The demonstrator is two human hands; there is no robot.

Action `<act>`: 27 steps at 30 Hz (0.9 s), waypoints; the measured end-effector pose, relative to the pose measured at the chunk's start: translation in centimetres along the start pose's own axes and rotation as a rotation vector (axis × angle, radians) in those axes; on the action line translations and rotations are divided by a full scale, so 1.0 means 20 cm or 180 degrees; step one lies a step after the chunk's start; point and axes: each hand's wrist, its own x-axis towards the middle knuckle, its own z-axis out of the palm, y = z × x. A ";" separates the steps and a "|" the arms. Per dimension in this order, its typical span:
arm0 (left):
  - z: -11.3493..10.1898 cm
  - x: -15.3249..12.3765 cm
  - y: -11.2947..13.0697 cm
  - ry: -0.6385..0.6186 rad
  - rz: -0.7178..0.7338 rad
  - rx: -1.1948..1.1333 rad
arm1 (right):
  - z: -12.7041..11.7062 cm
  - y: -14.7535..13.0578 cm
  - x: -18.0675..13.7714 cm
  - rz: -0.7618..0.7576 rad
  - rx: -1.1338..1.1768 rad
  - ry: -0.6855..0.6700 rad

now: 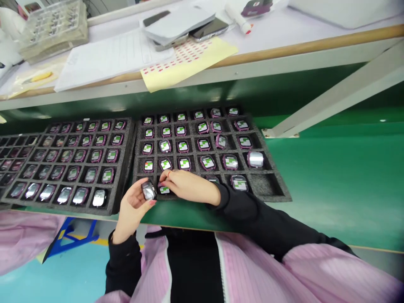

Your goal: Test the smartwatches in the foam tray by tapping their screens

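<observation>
My left hand [134,206] grips a dark smartwatch [148,190] by its edges, its face tilted up and dark grey. Just right of it, my right hand [186,185] reaches into the front row of a grey foam tray [268,185]. Its fingers close around the upper edge of a purple-framed smartwatch [164,190] with a green and white screen, which sits in its compartment. Part of that watch is hidden by the fingers. The tray's other compartments hold several similar watches, most with green and white screens. My right forearm covers part of the front row.
A second foam tray [124,168] of watches lies to the left, with another [14,162] beyond it. Above runs a shelf carrying papers [107,59], phones [210,29], a yellow sticker sheet [189,63] and a clear box [53,29]. A white metal leg [334,88] stands at right.
</observation>
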 end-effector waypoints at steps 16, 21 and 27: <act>-0.35 -0.39 0.07 0.0335 -0.0401 0.0971 | -0.05 0.01 0.01 0.0907 0.1935 0.0188; -0.10 -0.25 0.19 -0.0110 0.0149 0.0738 | -0.07 0.03 -0.05 0.1200 0.3780 0.0077; 0.30 0.06 0.14 -0.0405 -0.0027 0.0148 | -0.16 0.10 -0.17 0.1411 0.4493 0.0624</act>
